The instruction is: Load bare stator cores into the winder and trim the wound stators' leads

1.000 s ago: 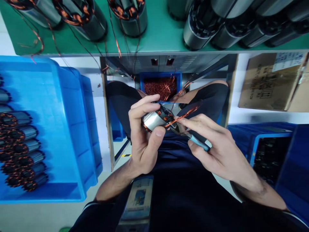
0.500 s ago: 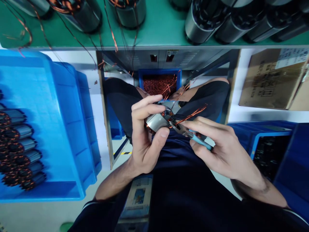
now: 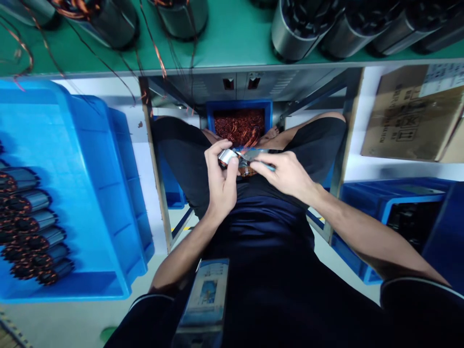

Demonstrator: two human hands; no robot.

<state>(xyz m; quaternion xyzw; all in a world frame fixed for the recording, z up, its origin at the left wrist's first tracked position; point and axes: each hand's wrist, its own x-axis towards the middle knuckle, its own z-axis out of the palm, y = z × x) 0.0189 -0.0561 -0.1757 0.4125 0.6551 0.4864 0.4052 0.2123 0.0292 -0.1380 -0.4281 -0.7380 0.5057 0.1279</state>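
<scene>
My left hand point(image 3: 219, 181) is closed around a small silver motor stator point(image 3: 227, 155) with copper windings, held low over my lap. Pressed against the stator's right end, my right hand point(image 3: 286, 176) grips blue-handled cutting pliers point(image 3: 253, 157). Both hands sit just in front of a blue bin of copper wire scraps point(image 3: 239, 125) on the floor between my knees. The stator's far end is hidden behind my fingers.
A large blue crate point(image 3: 65, 193) at left holds several wound stators point(image 3: 29, 222). The green bench point(image 3: 224, 43) above carries more stators point(image 3: 290, 29) with loose copper leads. A cardboard box point(image 3: 409, 111) and blue bins point(image 3: 395, 212) stand at right.
Both hands have moved away from me and down toward the scrap bin, stator and pliers still in them. The long copper leads that stuck out to the right are no longer visible.
</scene>
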